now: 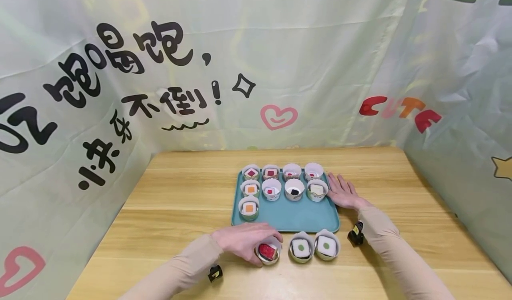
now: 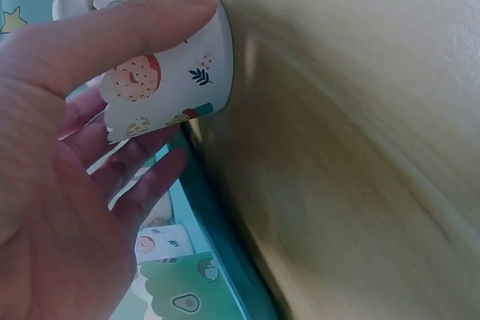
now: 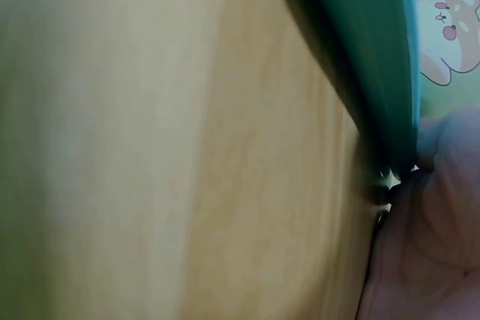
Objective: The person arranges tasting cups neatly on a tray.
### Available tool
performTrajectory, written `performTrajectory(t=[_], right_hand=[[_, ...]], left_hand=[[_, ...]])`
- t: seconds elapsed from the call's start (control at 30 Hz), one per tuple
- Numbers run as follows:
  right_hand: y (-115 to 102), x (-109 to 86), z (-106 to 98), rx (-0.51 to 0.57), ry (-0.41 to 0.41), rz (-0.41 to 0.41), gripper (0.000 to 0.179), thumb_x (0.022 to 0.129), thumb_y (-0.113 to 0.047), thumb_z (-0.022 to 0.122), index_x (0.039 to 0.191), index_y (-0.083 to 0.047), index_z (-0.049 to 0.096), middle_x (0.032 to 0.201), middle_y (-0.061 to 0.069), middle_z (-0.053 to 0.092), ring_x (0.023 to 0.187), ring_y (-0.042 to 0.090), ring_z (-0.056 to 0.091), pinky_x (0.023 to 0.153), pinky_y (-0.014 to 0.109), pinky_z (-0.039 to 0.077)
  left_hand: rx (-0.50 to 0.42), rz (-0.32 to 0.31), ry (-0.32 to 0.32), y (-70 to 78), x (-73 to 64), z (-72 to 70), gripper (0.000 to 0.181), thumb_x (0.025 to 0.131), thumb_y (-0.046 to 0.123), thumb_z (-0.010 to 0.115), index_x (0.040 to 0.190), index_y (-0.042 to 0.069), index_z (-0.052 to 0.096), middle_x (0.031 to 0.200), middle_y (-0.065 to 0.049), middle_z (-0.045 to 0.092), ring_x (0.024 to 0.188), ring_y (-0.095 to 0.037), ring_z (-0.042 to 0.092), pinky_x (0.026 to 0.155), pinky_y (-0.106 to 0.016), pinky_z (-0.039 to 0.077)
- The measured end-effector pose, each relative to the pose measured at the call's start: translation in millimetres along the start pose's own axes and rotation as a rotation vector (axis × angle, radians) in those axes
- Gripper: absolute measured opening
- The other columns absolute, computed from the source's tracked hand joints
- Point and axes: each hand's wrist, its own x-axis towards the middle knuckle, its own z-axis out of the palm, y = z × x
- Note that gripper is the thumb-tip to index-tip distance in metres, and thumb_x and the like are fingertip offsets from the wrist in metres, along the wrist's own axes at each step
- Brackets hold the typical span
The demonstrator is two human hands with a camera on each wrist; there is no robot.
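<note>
My left hand (image 1: 247,241) grips a small white paper cup (image 2: 172,73) printed with a doughnut and leaves, thumb on one side and fingers on the other. Inside that cup is a red-topped toy sushi piece (image 1: 268,252). It is in front of the blue-green tray (image 1: 308,222), on the near side. Two more paper cups, each with a white, green-dotted piece (image 1: 301,248), stand to its right. My right hand (image 1: 345,195) lies at the tray's right edge with fingers spread and straight, beside a cup with a whitish piece (image 1: 316,190).
Several paper cups (image 1: 250,213) holding sushi pieces fill the tray's back and left parts. Bare tray surface shows at its front right. The wooden table (image 1: 180,193) meets printed cloth walls (image 1: 320,91) at the back and sides.
</note>
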Motion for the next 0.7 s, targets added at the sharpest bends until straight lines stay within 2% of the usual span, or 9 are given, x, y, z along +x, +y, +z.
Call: performTrajectory(t=[0.17, 0.4, 0.5, 0.7], right_hand=[[-7.6, -6.1, -3.3, 0.015, -0.001, -0.004, 0.087, 0.104, -0.061, 0.026, 0.160, 0.002, 0.007, 0.169, 0.021, -0.001, 0.155, 0.046, -0.011, 0.121, 0.065, -0.012], [-5.3, -3.7, -2.1, -0.005, -0.006, 0.004, 0.092, 0.101, -0.069, 0.019, 0.161, 0.000, 0.005, 0.170, 0.020, -0.003, 0.155, 0.044, -0.011, 0.121, 0.064, -0.011], [-4.3, -3.4, -1.7, -0.004, -0.004, 0.001, 0.090, 0.102, -0.067, 0.021, 0.161, -0.001, 0.006, 0.170, 0.020, -0.002, 0.156, 0.044, -0.011, 0.121, 0.064, -0.011], [0.1, -0.9, -1.1, 0.005, -0.005, 0.005, 0.091, 0.101, -0.067, 0.022, 0.161, -0.001, 0.006, 0.170, 0.020, -0.002, 0.155, 0.045, -0.010, 0.120, 0.065, -0.011]], left_hand=[[-0.015, -0.032, -0.016, 1.0, 0.2, 0.4, 0.071, 0.075, 0.031, 0.088, 0.137, 0.026, 0.053, 0.130, 0.010, 0.060, 0.118, 0.000, 0.053, 0.102, -0.018, 0.045], [-0.027, -0.038, -0.015, 1.3, -0.4, 0.3, 0.069, 0.075, 0.030, 0.088, 0.136, 0.025, 0.054, 0.127, 0.010, 0.059, 0.115, 0.001, 0.053, 0.100, -0.016, 0.046], [-0.036, -0.042, -0.014, 1.0, -0.4, 0.5, 0.068, 0.076, 0.030, 0.087, 0.136, 0.025, 0.054, 0.127, 0.010, 0.059, 0.115, 0.001, 0.053, 0.099, -0.016, 0.046], [-0.117, -0.092, -0.006, 0.8, -2.0, 1.2, 0.072, 0.076, 0.027, 0.087, 0.137, 0.026, 0.049, 0.131, 0.007, 0.058, 0.119, -0.002, 0.055, 0.100, -0.018, 0.047]])
